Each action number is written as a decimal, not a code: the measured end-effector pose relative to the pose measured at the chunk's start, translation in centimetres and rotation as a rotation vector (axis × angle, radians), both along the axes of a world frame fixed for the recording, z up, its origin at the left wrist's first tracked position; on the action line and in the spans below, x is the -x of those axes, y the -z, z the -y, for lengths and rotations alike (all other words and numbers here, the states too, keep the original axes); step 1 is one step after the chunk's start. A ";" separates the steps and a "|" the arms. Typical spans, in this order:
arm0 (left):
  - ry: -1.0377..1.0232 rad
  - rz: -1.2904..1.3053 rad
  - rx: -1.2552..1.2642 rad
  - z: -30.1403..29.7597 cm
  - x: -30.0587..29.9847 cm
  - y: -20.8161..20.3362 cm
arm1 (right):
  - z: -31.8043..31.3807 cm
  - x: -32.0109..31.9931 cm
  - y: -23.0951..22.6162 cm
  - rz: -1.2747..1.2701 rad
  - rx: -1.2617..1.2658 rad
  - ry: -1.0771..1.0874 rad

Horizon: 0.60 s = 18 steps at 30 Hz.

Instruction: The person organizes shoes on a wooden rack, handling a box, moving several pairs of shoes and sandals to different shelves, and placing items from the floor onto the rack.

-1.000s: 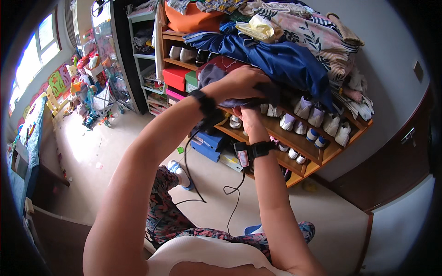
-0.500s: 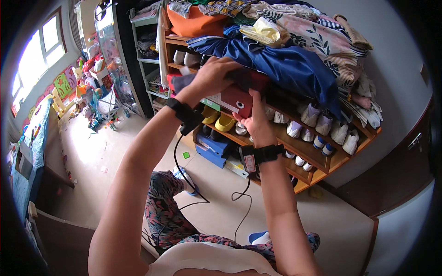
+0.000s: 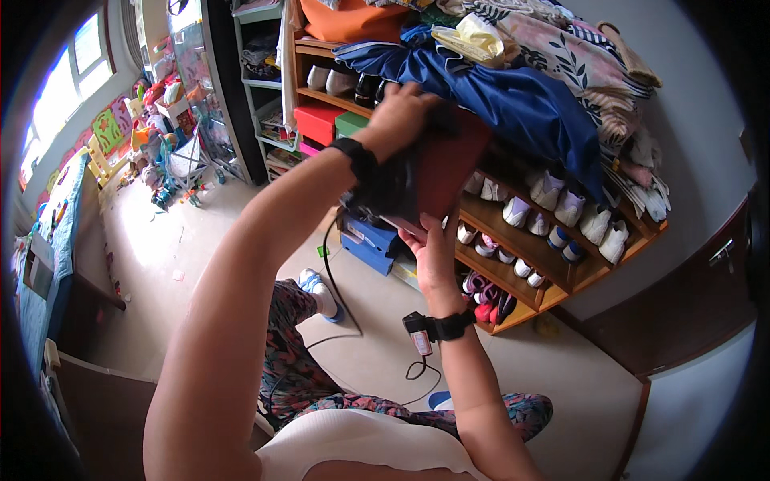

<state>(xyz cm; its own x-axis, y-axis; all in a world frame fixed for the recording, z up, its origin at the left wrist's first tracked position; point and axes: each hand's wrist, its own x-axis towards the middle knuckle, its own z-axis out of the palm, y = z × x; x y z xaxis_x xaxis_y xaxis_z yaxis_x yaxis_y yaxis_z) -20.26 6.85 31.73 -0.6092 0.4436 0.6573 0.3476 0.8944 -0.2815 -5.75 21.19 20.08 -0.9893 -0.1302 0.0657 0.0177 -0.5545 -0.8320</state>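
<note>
A dark red shoebox (image 3: 459, 164) is held up in front of the shoe rack, tilted, with its broad side showing. My right hand (image 3: 435, 250) grips its lower edge, thumb on the near face and fingers beneath. My left hand (image 3: 401, 119) is at the box's upper part, its fingers curled over a dark cloth (image 3: 389, 183) that hangs down along the box's left side. Motion blurs the left fingertips and the cloth. Both wrists wear black straps with small devices; a cable runs down from the left one.
The wooden shoe rack (image 3: 513, 289) holds several pairs of shoes. Heaped on top are clothes, including a blue jacket (image 3: 505, 104), and an orange bag (image 3: 353, 20). A red box (image 3: 318, 122), a green box (image 3: 350, 124) and blue boxes (image 3: 367, 244) sit at its left. Toys (image 3: 160, 172) litter the floor far left.
The box has turned and tilted, so its broad dark red side now shows instead of its labelled end. My left hand has moved right and up with the cloth; my right hand has moved lower.
</note>
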 end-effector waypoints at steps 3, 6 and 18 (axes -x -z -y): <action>-0.038 0.166 -0.418 4.8 0.4 0.8 | 0.7 0.0 0.1 -0.017 0.030 0.100; -0.007 0.157 -0.445 6.6 -3.1 2.8 | 0.3 0.6 0.3 -0.026 0.036 0.090; -0.202 0.203 -0.358 3.2 -0.2 2.3 | -0.1 1.1 3.1 -0.087 0.015 0.118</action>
<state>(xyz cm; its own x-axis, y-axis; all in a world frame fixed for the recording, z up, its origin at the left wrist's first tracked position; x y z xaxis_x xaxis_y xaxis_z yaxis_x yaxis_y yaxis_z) -20.05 3.66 29.44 -0.7927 0.0698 0.6056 0.1727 0.9784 0.1134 -6.88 21.30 16.95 -0.9882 -0.0118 0.1527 -0.1199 -0.5607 -0.8193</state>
